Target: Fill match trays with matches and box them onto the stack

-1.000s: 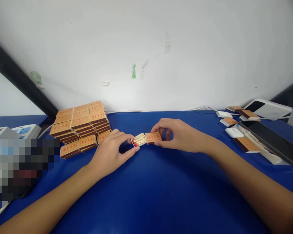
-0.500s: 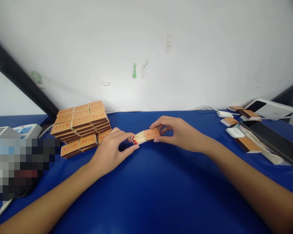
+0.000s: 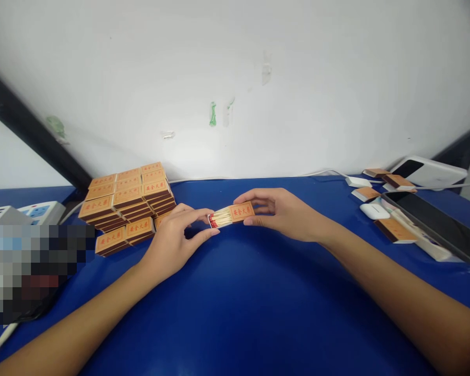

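A matchbox is held between both hands over the blue table, its inner tray slid out to the left. Red-headed matches lie in the exposed tray, heads toward the left. My left hand pinches the tray's left end between thumb and fingers. The orange sleeve's right part is gripped by my right hand, thumb at the near side and fingers at the far side. To the left of my left hand stands a stack of matchboxes in several layers.
On the right lie a black phone, a white earbud case, loose matchboxes and a white device. A white power strip sits at the left. Behind the blue table rises a white wall.
The camera view has shifted slightly. Both hands keep their hold, and the matchbox appears a little flatter and more level, with its tray still pulled out.
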Demonstrator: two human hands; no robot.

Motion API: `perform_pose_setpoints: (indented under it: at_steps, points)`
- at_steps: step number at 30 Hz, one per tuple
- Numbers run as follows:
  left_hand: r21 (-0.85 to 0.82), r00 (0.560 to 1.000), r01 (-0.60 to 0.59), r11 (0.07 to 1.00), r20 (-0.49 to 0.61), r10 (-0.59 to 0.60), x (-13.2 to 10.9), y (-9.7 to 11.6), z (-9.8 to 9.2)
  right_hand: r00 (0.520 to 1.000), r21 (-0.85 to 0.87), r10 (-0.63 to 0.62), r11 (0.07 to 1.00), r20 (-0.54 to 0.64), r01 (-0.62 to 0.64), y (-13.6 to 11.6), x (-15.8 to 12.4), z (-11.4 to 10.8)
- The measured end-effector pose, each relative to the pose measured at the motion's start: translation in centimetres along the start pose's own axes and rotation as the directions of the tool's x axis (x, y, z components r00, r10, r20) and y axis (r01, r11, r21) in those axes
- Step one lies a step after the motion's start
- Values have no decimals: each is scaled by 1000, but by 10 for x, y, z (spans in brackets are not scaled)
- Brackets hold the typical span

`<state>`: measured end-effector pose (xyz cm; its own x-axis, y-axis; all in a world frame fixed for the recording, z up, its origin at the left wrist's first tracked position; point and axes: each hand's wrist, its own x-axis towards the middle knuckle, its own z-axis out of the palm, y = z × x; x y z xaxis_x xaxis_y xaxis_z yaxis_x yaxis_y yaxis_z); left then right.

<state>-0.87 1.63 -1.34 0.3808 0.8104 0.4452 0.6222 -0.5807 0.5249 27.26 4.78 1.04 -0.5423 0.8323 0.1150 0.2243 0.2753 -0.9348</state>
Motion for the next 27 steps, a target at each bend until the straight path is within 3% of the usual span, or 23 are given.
perform_pose_setpoints:
  at_steps: [13, 20, 27]
  points:
    - [-175, 987, 157, 972, -11, -161, 3, 2, 0, 999, 188, 31, 981, 41, -38, -5, -1, -2]
    - [-274, 977, 195, 942, -33, -212, 2, 6, 2, 1000, 155, 21, 988, 16, -23, -9, -2, 15]
    - [-318, 987, 149, 936, -9, -160, 1, 8, 2, 995, 52, 53, 997, -80, -49, -12, -6, 30]
